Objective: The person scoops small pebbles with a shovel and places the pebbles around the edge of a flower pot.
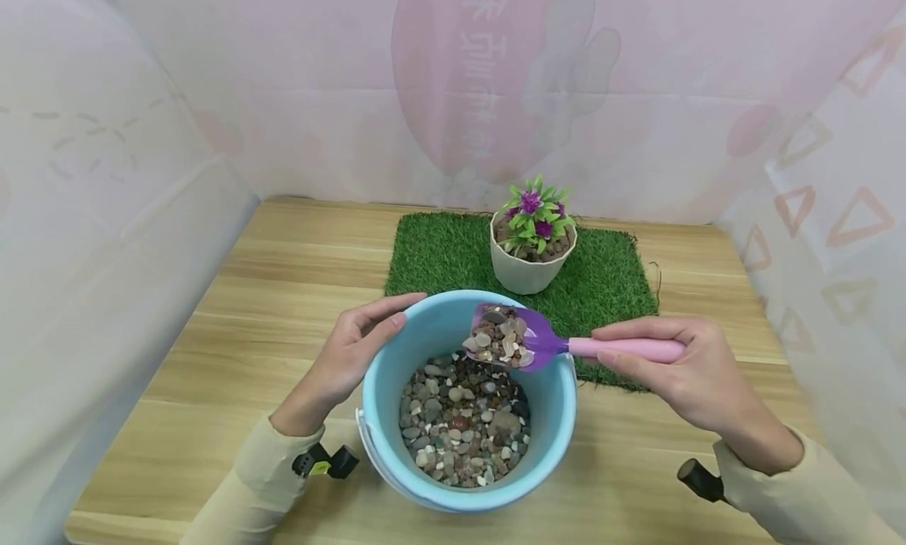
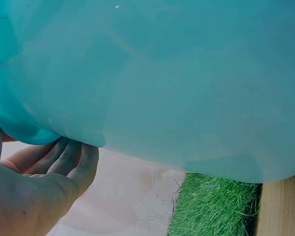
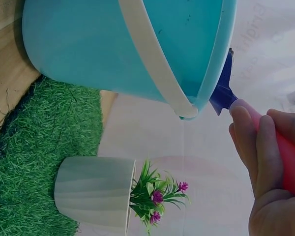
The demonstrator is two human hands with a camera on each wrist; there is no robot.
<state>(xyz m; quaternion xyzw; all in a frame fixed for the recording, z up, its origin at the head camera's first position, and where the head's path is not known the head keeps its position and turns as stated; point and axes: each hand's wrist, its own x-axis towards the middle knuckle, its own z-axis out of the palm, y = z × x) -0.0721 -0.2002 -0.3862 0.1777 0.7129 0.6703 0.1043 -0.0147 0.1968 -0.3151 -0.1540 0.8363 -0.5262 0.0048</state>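
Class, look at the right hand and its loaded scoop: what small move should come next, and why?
Perhaps lift the purple scoop level toward the flowerpot: the right hand holds it by its pink handle, small stones fill it above the bucket, and brown filling shows in the pot.

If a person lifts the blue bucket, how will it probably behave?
The bucket will probably feel heavy, because many stones cover its bottom. With this weight lying low, it seems unlikely to tip easily. It looks smooth outside, so it may be somewhat slippery.
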